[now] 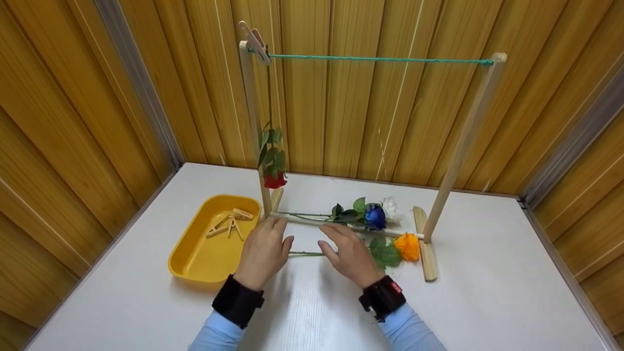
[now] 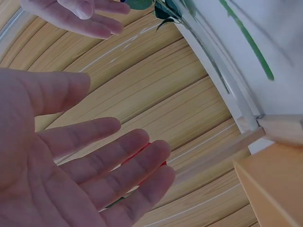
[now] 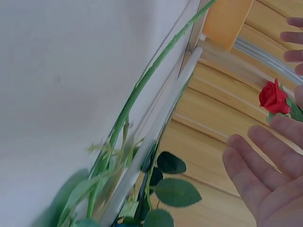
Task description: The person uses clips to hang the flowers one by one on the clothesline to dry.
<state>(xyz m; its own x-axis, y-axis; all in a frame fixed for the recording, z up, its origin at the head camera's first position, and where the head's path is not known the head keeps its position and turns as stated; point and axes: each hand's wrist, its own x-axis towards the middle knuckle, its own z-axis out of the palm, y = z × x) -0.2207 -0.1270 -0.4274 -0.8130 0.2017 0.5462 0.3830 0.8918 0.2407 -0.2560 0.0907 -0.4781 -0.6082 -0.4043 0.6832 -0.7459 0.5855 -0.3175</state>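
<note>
Both hands hover over the table with nothing in their grasp. The left hand (image 1: 263, 251) has its fingers extended beside the yellow bin (image 1: 176, 261), and the left wrist view shows its bare palm (image 2: 52, 184). Facing it, the right hand (image 1: 352, 253) holds its fingers loosely extended above a green stem (image 1: 307, 254). That stem belongs to an orange rose (image 1: 407, 246) lying in front of the rack. A blue rose (image 1: 375, 216) and a white rose (image 1: 392, 210) lie along its bottom bar (image 1: 304, 219). Head down, a red rose (image 1: 275, 180) hangs from a clothespin (image 1: 258, 46).
A green cord (image 1: 380, 59) spans the wooden rack between its left post (image 1: 251, 92) and right post (image 1: 460, 146). Several wooden clothespins (image 1: 243, 214) lie in the bin. Wood-patterned panels (image 1: 341, 122) enclose the white table (image 1: 487, 273) at the back and sides.
</note>
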